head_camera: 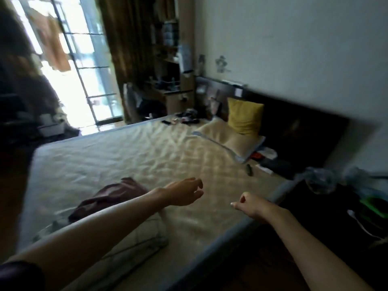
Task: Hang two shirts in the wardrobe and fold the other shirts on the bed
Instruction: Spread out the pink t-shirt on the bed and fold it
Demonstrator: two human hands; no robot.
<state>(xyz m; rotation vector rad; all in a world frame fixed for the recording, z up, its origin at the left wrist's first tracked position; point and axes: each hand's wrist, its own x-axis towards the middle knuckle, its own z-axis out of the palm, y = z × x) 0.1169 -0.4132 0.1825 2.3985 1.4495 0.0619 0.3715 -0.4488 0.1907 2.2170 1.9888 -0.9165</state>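
Head view: crumpled maroon shirt (113,196), rumpled bed (147,148).

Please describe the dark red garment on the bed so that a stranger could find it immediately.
Start from the large bed with the pale cream quilted cover. Near its foot, just behind the person's left forearm, lies a crumpled maroon cloth garment. It is the only dark red item there; the folded piece beside it is pale and checked.

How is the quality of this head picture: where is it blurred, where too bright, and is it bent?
Head view: motion blur smears the whole frame, so both the open left hand and the curled right hand look soft; the tall glass window is blown out white; the dark maroon garment lies dim on the cream bed sheet; wide-angle tilt bends the dark headboard.
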